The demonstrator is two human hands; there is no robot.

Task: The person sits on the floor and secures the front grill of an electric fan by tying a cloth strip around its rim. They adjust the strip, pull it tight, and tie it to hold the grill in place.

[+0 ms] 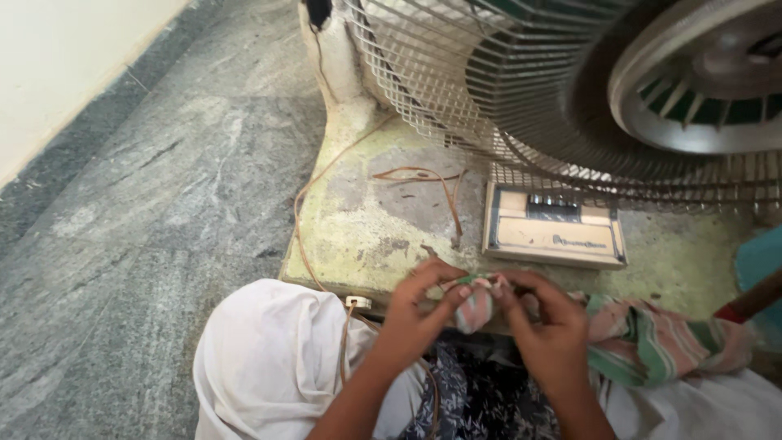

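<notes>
The striped cloth (652,338), banded in green, pink and white, lies across the person's lap at lower right, its left end drawn up between the two hands; that bunched end sits just in front of the near edge of the fan base (366,228). The left hand (415,314) has its fingers curled inward, the thumb and forefinger pressed together on the tip of the cloth end; the right hand (550,326) meets it from the other side, fingers bent and pinching the same bunched end; the fingertips of the two hands nearly touch. What, if anything, sits inside the pinched fold cannot be told.

Below the hands lies dark patterned fabric (481,399); to the left a knee in white cloth (269,358) rises from the lower edge. A thin brown cord (305,220) runs down the left side of the base and past the left wrist; a small white plug piece (357,302) sits on it at the base edge; a second loop of brown cord (432,183) lies on the base top.

The base is pale, stained and worn; a cream control box (554,232) rests on it, just beyond the hands. Above stands the wire fan guard (489,98) with a round hub (700,81) at upper right. The grey stone floor (147,228) extends to the left.
</notes>
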